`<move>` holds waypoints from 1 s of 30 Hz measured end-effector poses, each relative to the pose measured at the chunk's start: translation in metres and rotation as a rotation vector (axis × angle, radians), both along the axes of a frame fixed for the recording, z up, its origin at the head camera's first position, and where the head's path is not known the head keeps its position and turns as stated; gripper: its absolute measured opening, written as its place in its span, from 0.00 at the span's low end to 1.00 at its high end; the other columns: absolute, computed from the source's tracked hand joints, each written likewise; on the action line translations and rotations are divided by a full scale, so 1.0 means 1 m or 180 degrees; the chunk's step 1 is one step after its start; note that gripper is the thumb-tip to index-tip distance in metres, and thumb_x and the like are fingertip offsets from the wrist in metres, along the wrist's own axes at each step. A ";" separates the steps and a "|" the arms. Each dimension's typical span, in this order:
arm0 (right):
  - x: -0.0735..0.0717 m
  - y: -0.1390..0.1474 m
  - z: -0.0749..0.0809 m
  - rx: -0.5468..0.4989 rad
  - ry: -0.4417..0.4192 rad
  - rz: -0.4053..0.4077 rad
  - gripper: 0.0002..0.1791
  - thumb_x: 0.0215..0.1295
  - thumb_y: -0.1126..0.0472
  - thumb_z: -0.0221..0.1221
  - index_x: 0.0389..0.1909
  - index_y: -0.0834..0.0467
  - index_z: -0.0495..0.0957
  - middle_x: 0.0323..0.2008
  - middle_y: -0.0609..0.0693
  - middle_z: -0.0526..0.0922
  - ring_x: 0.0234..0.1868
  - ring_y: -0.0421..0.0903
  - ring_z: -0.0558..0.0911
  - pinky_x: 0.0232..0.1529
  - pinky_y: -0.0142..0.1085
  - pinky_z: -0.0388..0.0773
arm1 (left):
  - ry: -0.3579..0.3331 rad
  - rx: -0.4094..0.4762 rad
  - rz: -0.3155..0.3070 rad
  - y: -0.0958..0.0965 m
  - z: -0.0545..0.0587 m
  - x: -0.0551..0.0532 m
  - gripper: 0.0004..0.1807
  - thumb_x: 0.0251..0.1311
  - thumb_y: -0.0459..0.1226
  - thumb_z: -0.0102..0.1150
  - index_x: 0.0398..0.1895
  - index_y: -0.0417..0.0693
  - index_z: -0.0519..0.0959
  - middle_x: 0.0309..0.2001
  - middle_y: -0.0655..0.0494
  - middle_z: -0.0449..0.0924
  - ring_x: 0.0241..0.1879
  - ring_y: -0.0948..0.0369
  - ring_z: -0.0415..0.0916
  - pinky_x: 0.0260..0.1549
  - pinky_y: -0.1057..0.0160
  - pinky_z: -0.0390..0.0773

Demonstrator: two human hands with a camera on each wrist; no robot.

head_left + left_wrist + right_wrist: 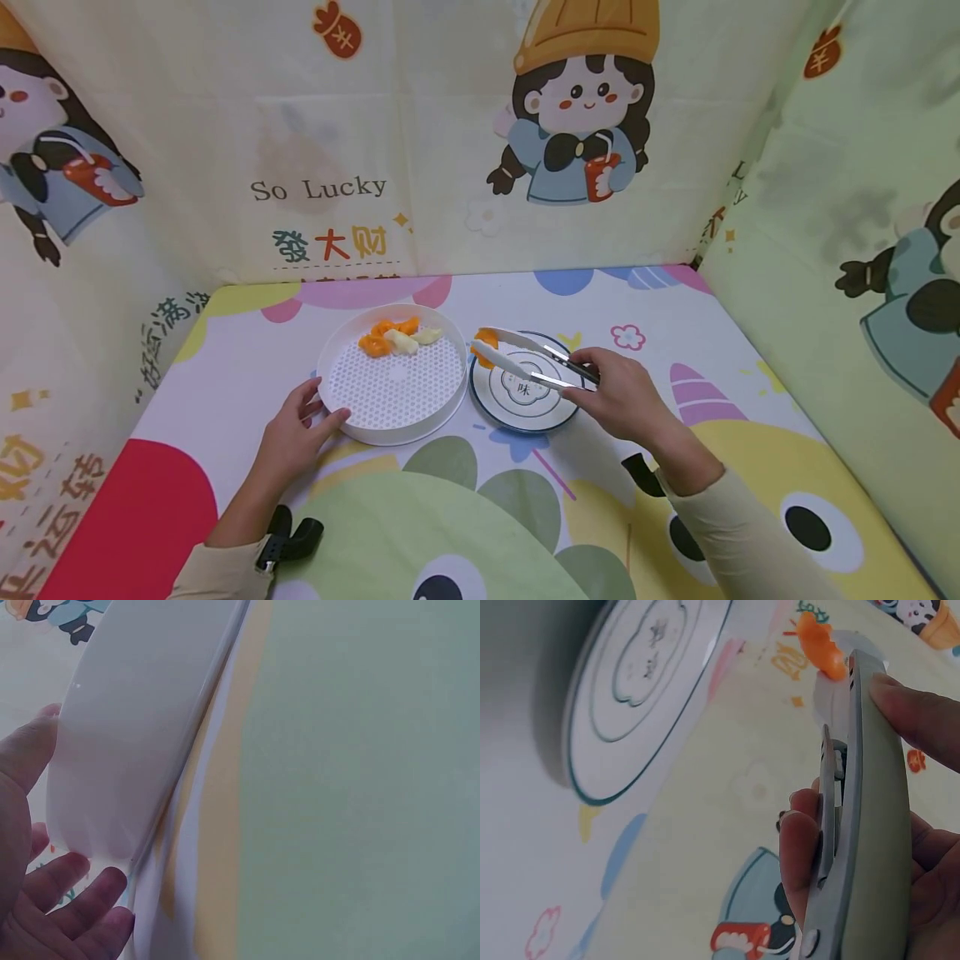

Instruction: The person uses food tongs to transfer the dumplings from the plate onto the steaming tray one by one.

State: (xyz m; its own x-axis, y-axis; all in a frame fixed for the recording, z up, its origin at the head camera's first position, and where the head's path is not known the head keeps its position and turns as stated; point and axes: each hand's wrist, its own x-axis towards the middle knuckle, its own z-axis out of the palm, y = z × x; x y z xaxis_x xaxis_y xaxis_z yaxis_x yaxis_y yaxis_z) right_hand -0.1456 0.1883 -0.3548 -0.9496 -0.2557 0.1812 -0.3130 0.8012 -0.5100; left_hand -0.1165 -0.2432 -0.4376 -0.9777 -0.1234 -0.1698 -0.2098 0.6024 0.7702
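At the left, my left hand (296, 429) holds the side of a round white steamer tray (405, 429) with a perforated base, thumb at the front rim and fingers along its left wall. Several orange and cream dumpling-shaped pieces (402, 342) lie together toward the tray's far side. My right hand (618, 392) grips metal tongs (551, 382) with pale tips. Between those tips sits an orange dumpling-shaped piece (821, 646), above the left edge of a white plate (551, 410) with dark rings and a printed character.
The plate stands directly right of the tray. A cartoon-printed cloth (495, 517) covers the table, and printed hangings (442, 150) enclose the back and both sides. Dark straps (288, 537) sit on both wrists.
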 end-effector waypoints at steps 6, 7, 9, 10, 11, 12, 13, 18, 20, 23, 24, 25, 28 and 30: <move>-0.010 -0.018 0.003 -0.0056 0.0024 0.0135 0.24 0.58 0.57 0.72 0.52 0.65 0.79 0.43 0.56 0.84 0.38 0.51 0.80 0.40 0.44 0.78 | 0.0000 0.0010 0.0004 0.000 -0.001 -0.001 0.51 0.64 0.54 0.63 0.78 0.38 0.48 0.74 0.32 0.56 0.70 0.37 0.59 0.66 0.41 0.63; -0.011 -0.021 0.003 -0.0070 0.0010 0.0148 0.24 0.58 0.57 0.71 0.52 0.65 0.79 0.44 0.56 0.84 0.39 0.51 0.80 0.41 0.45 0.78 | -0.0003 0.0015 0.0005 0.000 -0.001 -0.001 0.51 0.64 0.54 0.63 0.78 0.38 0.48 0.74 0.32 0.56 0.70 0.37 0.58 0.66 0.41 0.63; -0.015 -0.027 0.004 -0.0092 -0.0013 0.0171 0.24 0.58 0.57 0.71 0.52 0.64 0.79 0.44 0.56 0.84 0.40 0.50 0.80 0.42 0.45 0.79 | -0.0004 0.0025 0.0008 0.000 -0.002 0.000 0.51 0.64 0.54 0.64 0.78 0.38 0.48 0.74 0.32 0.56 0.70 0.37 0.59 0.66 0.41 0.63; -0.016 -0.030 0.004 -0.0096 -0.0026 0.0179 0.24 0.58 0.57 0.71 0.53 0.64 0.79 0.44 0.55 0.84 0.40 0.51 0.80 0.42 0.45 0.79 | 0.0000 0.0027 0.0009 0.000 -0.002 0.000 0.51 0.64 0.54 0.64 0.78 0.38 0.48 0.73 0.32 0.56 0.70 0.37 0.59 0.66 0.41 0.63; -0.018 -0.033 0.004 -0.0102 -0.0047 0.0186 0.25 0.58 0.57 0.71 0.53 0.64 0.79 0.45 0.55 0.84 0.40 0.51 0.80 0.42 0.45 0.79 | 0.0001 0.0030 0.0009 0.000 -0.002 0.000 0.51 0.64 0.54 0.64 0.78 0.37 0.48 0.74 0.32 0.56 0.70 0.37 0.59 0.66 0.41 0.63; -0.020 -0.036 0.004 -0.0116 -0.0078 0.0189 0.25 0.59 0.57 0.71 0.54 0.64 0.79 0.45 0.56 0.84 0.41 0.51 0.80 0.42 0.45 0.79 | -0.0006 0.0036 0.0011 0.000 -0.002 0.000 0.51 0.64 0.53 0.64 0.78 0.37 0.48 0.74 0.32 0.56 0.70 0.37 0.58 0.66 0.41 0.63; -0.021 -0.039 0.005 -0.0106 -0.0104 0.0193 0.25 0.59 0.56 0.70 0.54 0.64 0.78 0.45 0.55 0.84 0.41 0.51 0.80 0.42 0.44 0.79 | -0.0009 0.0040 0.0017 0.000 -0.002 0.000 0.51 0.64 0.53 0.64 0.78 0.38 0.48 0.74 0.33 0.56 0.70 0.37 0.58 0.66 0.42 0.63; -0.031 -0.054 0.004 -0.0038 -0.0127 0.0239 0.24 0.60 0.56 0.69 0.54 0.63 0.79 0.44 0.54 0.84 0.39 0.51 0.79 0.41 0.44 0.77 | -0.0025 0.0043 0.0024 0.000 -0.002 0.000 0.51 0.64 0.53 0.64 0.78 0.38 0.47 0.74 0.32 0.55 0.70 0.36 0.58 0.66 0.41 0.63; -0.035 -0.060 0.003 0.0004 -0.0100 0.0267 0.23 0.60 0.56 0.69 0.53 0.63 0.80 0.43 0.54 0.84 0.39 0.50 0.79 0.41 0.44 0.76 | -0.0013 0.0031 0.0026 0.000 -0.002 0.000 0.51 0.65 0.53 0.64 0.78 0.38 0.47 0.74 0.32 0.56 0.70 0.36 0.58 0.66 0.41 0.63; -0.039 -0.068 0.001 0.0051 -0.0128 0.0273 0.23 0.60 0.56 0.69 0.53 0.62 0.80 0.44 0.53 0.84 0.39 0.50 0.78 0.41 0.43 0.77 | 0.0014 0.0027 0.0033 0.000 -0.003 -0.001 0.50 0.65 0.52 0.64 0.78 0.38 0.48 0.74 0.32 0.56 0.70 0.36 0.58 0.66 0.41 0.63; -0.040 -0.070 0.000 0.0058 -0.0157 0.0267 0.23 0.60 0.56 0.69 0.53 0.62 0.80 0.45 0.54 0.84 0.40 0.50 0.78 0.41 0.43 0.77 | 0.0024 0.0029 0.0032 0.000 -0.003 -0.001 0.50 0.65 0.52 0.64 0.78 0.38 0.48 0.74 0.32 0.56 0.70 0.37 0.58 0.66 0.41 0.63; -0.041 -0.073 -0.001 0.0063 -0.0190 0.0261 0.23 0.61 0.56 0.69 0.54 0.62 0.80 0.45 0.54 0.84 0.40 0.50 0.78 0.42 0.43 0.78 | 0.0029 0.0031 0.0032 0.000 -0.003 -0.001 0.50 0.65 0.52 0.64 0.78 0.38 0.48 0.74 0.33 0.55 0.70 0.37 0.58 0.66 0.42 0.63; -0.044 -0.079 -0.004 0.0101 -0.0261 0.0238 0.22 0.61 0.56 0.69 0.54 0.62 0.80 0.46 0.55 0.84 0.41 0.50 0.79 0.43 0.44 0.79 | 0.0021 0.0035 0.0038 0.000 -0.003 -0.001 0.51 0.65 0.52 0.64 0.78 0.38 0.48 0.74 0.33 0.55 0.71 0.37 0.58 0.67 0.41 0.62; -0.045 -0.083 -0.005 0.0134 -0.0296 0.0222 0.22 0.62 0.56 0.69 0.54 0.62 0.80 0.47 0.56 0.84 0.41 0.50 0.78 0.42 0.43 0.79 | 0.0004 0.0014 0.0049 0.000 -0.003 -0.001 0.51 0.64 0.53 0.64 0.79 0.39 0.47 0.74 0.33 0.56 0.71 0.37 0.57 0.66 0.40 0.62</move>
State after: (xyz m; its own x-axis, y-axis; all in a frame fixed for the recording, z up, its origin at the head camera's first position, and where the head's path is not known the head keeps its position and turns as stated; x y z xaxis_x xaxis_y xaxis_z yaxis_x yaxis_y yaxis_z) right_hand -0.1911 0.1058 -0.3603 -0.9415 -0.3272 0.0809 -0.3217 0.8004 -0.5059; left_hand -0.1170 -0.2430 -0.4406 -0.9759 -0.1377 -0.1692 -0.2181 0.5957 0.7730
